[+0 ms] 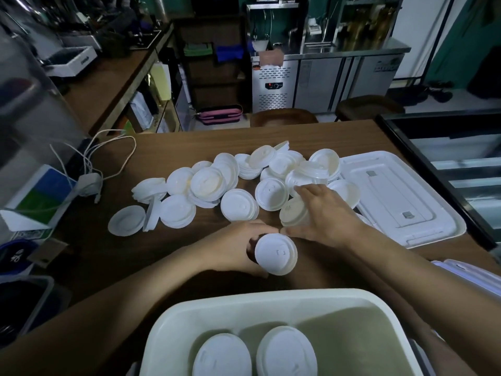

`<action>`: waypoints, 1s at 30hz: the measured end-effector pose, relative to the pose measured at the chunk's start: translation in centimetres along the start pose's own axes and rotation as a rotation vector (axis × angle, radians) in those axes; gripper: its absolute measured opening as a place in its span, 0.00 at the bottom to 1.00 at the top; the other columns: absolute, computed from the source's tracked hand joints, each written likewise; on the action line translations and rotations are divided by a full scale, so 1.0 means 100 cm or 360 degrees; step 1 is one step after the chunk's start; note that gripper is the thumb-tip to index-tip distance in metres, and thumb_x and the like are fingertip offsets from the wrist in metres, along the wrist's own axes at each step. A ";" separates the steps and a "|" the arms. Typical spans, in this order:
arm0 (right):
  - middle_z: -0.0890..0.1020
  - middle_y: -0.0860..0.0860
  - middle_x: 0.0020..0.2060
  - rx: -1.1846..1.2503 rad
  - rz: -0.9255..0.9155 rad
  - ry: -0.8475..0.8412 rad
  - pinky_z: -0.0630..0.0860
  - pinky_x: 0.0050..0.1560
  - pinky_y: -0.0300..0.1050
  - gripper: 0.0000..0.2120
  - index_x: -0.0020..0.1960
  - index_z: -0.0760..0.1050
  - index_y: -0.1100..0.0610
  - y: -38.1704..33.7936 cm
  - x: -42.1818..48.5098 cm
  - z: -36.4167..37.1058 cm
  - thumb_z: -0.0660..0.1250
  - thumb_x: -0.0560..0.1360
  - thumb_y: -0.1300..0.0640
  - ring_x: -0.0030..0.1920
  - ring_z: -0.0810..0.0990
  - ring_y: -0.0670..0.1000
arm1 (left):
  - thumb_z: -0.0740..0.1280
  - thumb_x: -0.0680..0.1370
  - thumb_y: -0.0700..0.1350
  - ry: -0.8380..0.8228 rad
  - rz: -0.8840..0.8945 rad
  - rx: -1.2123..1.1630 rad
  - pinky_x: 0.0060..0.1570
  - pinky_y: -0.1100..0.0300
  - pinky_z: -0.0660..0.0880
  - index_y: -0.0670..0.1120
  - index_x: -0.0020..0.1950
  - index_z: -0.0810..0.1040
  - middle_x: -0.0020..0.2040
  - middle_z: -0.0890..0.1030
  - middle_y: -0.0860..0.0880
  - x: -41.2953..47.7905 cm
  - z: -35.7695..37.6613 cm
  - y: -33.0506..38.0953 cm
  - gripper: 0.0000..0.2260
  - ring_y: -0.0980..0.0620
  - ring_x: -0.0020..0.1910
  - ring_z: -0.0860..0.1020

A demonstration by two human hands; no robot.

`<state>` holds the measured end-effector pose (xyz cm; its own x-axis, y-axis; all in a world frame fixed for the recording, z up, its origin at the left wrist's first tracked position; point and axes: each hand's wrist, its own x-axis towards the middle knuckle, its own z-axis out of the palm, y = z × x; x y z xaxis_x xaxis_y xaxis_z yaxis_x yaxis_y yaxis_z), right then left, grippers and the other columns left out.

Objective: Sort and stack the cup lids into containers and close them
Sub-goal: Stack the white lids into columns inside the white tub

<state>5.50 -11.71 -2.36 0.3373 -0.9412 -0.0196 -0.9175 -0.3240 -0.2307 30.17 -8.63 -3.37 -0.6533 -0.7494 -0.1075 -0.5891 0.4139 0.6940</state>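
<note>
Café back counter, steel undercounter fridge (322,82), heaped disposable cup lids (244,183), wooden worktop (189,142)

Both bare forearms reach forward and converge, the left hand (233,248) curled with its fingers (260,272) wrapped around a stack of lids (276,254), the right hand (322,213) palm-down, fingers spread over a second stack (294,214), thumb extended leftward.

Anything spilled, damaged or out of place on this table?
Nothing looks damaged or spilled. The loose cup lids lie jumbled, a few tipped on edge near the left, as expected for unsorted stock. A tangled white cable lies beside the pile.
</note>
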 end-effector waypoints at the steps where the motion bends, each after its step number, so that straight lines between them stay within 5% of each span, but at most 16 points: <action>1: 0.74 0.52 0.71 -0.0025 0.0033 -0.0006 0.65 0.73 0.52 0.47 0.76 0.66 0.53 -0.001 0.004 0.001 0.72 0.67 0.28 0.72 0.69 0.57 | 0.84 0.68 0.47 0.0017 0.0008 -0.0021 0.59 0.63 0.77 0.58 0.67 0.79 0.57 0.81 0.60 -0.004 -0.003 0.001 0.29 0.60 0.60 0.79; 5: 0.82 0.50 0.58 -0.0158 0.0054 0.0035 0.70 0.64 0.48 0.32 0.63 0.76 0.51 -0.003 0.014 0.001 0.72 0.68 0.32 0.61 0.77 0.55 | 0.83 0.69 0.42 0.0132 -0.0040 -0.0113 0.62 0.61 0.77 0.53 0.67 0.80 0.61 0.82 0.57 -0.026 -0.012 -0.001 0.29 0.61 0.63 0.79; 8: 0.83 0.50 0.52 -0.0142 0.0055 0.0039 0.72 0.48 0.45 0.26 0.57 0.79 0.51 -0.008 0.012 -0.007 0.75 0.66 0.37 0.53 0.79 0.54 | 0.82 0.70 0.39 0.0164 -0.0144 -0.0221 0.51 0.69 0.77 0.54 0.71 0.77 0.58 0.83 0.58 -0.042 -0.016 -0.005 0.32 0.66 0.53 0.80; 11: 0.82 0.50 0.57 -0.0128 -0.0031 0.0136 0.72 0.54 0.47 0.29 0.62 0.79 0.51 -0.014 0.003 -0.020 0.76 0.67 0.37 0.58 0.76 0.54 | 0.81 0.71 0.38 0.0201 -0.0221 -0.0331 0.39 0.65 0.74 0.55 0.71 0.77 0.52 0.85 0.52 -0.054 -0.020 0.001 0.31 0.61 0.37 0.77; 14: 0.81 0.49 0.63 0.0159 -0.0095 0.0229 0.72 0.61 0.47 0.36 0.69 0.77 0.52 -0.025 -0.015 -0.045 0.77 0.67 0.36 0.66 0.72 0.52 | 0.81 0.71 0.44 0.0297 -0.0216 -0.0450 0.54 0.53 0.82 0.55 0.72 0.76 0.60 0.84 0.53 -0.068 -0.029 0.017 0.31 0.56 0.55 0.83; 16: 0.81 0.48 0.61 0.0318 -0.0157 0.0299 0.74 0.61 0.48 0.37 0.70 0.77 0.53 -0.034 -0.034 -0.064 0.79 0.66 0.36 0.64 0.74 0.51 | 0.81 0.69 0.50 0.0380 -0.0184 -0.0514 0.66 0.48 0.79 0.54 0.73 0.75 0.65 0.82 0.52 -0.080 -0.038 0.032 0.33 0.54 0.65 0.80; 20: 0.80 0.37 0.52 0.0518 -0.0252 0.0323 0.74 0.51 0.36 0.29 0.62 0.78 0.46 -0.056 -0.087 -0.098 0.80 0.65 0.38 0.56 0.78 0.42 | 0.80 0.68 0.56 0.0395 -0.0090 -0.0428 0.70 0.44 0.76 0.57 0.75 0.73 0.69 0.79 0.56 -0.109 -0.051 0.068 0.36 0.52 0.71 0.77; 22: 0.81 0.36 0.53 0.0581 -0.0322 0.0289 0.74 0.52 0.36 0.29 0.61 0.77 0.43 -0.066 -0.114 -0.104 0.80 0.64 0.37 0.57 0.78 0.40 | 0.81 0.69 0.55 0.0318 -0.0042 -0.0280 0.70 0.52 0.76 0.62 0.74 0.72 0.70 0.76 0.63 -0.126 -0.053 0.088 0.35 0.57 0.72 0.75; 25: 0.82 0.37 0.54 0.0641 -0.0441 0.0235 0.72 0.53 0.33 0.28 0.60 0.77 0.42 -0.076 -0.146 -0.103 0.80 0.64 0.35 0.57 0.79 0.41 | 0.84 0.69 0.49 0.0269 0.0026 -0.0085 0.61 0.65 0.79 0.58 0.73 0.72 0.64 0.77 0.64 -0.149 -0.050 0.110 0.37 0.57 0.65 0.78; 30: 0.80 0.36 0.53 0.0581 -0.0521 0.0185 0.76 0.55 0.38 0.28 0.60 0.76 0.41 -0.083 -0.172 -0.085 0.78 0.66 0.33 0.57 0.80 0.41 | 0.85 0.65 0.58 0.0224 0.0096 0.0295 0.50 0.58 0.82 0.54 0.61 0.73 0.53 0.80 0.59 -0.167 -0.036 0.122 0.31 0.56 0.51 0.83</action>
<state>5.50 6.32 8.13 0.5506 -0.8068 0.2144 -0.6266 -0.5691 -0.5325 35.60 7.05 9.49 -0.6248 -0.7798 0.0397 -0.6366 0.5381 0.5525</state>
